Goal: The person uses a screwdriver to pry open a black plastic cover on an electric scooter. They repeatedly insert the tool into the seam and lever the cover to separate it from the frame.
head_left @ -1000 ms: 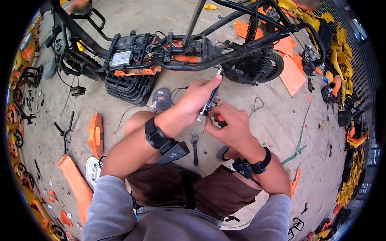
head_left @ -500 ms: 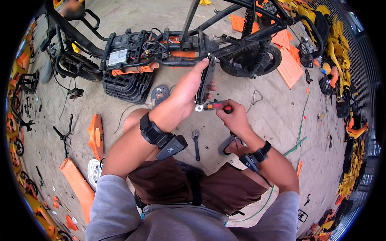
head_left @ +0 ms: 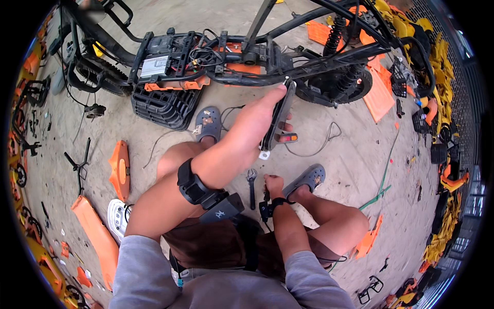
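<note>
My left hand (head_left: 262,116) is closed round a long dark panel-like part (head_left: 280,114), held in the air just in front of the bike frame. Its thumb lies along the upper end, and fingertips show past the far side. A small orange-and-red lamp (head_left: 289,138) sticks out to the right of the part's lower end. A white tab (head_left: 264,154) shows at the bottom. Low between my legs, my right hand (head_left: 273,184) has its fingers curled in; what they hold, if anything, is hidden. Left of it, an adjustable wrench (head_left: 252,188) lies on the floor.
A stripped black motorbike frame (head_left: 242,78) with exposed wiring spans the far side. Below it sits a black ribbed crate-like piece (head_left: 163,109). Orange panels (head_left: 96,242) lie at the left, a cable loop (head_left: 329,136) and green strap (head_left: 378,197) at the right. Yellow parts (head_left: 440,67) line the edge.
My right hand has drawn back from the lamp, down and left toward the wrench; the red-and-black thing it held no longer shows. The left hand keeps the dark part, slightly further right in view.
</note>
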The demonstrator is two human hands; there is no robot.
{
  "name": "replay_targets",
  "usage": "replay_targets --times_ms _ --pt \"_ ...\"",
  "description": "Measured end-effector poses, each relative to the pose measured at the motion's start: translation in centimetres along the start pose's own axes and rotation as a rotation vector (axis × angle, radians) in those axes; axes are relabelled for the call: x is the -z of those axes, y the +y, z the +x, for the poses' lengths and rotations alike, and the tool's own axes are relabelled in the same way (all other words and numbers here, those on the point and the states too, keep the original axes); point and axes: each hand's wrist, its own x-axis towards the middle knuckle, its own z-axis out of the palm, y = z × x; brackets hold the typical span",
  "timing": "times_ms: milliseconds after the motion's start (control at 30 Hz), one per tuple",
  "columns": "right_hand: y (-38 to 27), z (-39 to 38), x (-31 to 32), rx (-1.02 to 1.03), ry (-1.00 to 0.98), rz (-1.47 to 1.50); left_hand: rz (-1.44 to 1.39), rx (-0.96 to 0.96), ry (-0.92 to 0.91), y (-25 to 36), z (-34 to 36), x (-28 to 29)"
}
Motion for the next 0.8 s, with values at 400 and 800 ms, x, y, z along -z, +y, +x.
replay_targets --times_ms 400,800 --pt "2.3 2.2 -1.2 -0.134 -0.047 0.380 -0.014 0.029 0.010 -0.1 -0.1 -0.1" --pt "-9.9 0.1 0.1 0.315 -0.207 0.092 -0.113 -0.084 -0.049 -0.4 0.7 1.0"
